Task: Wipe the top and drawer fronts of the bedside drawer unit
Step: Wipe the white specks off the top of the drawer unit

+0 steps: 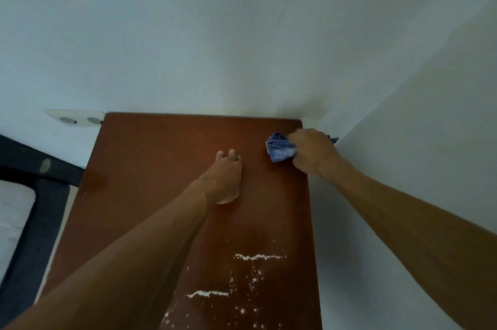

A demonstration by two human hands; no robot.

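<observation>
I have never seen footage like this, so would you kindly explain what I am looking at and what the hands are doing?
There is no machine here: a person wears a wide-angle camera on the head, looking down at their own bare arms. The single picture shows the brown top of a bedside drawer unit standing in a corner of white walls. The right hand grips a bunched blue cloth near the far right corner of the top. The left hand rests on the top, holding nothing. Nearer the camera, the surface carries white flecks, perhaps chipped finish or dust. A dark bed frame shows at the left. The drawer fronts are out of view.
</observation>
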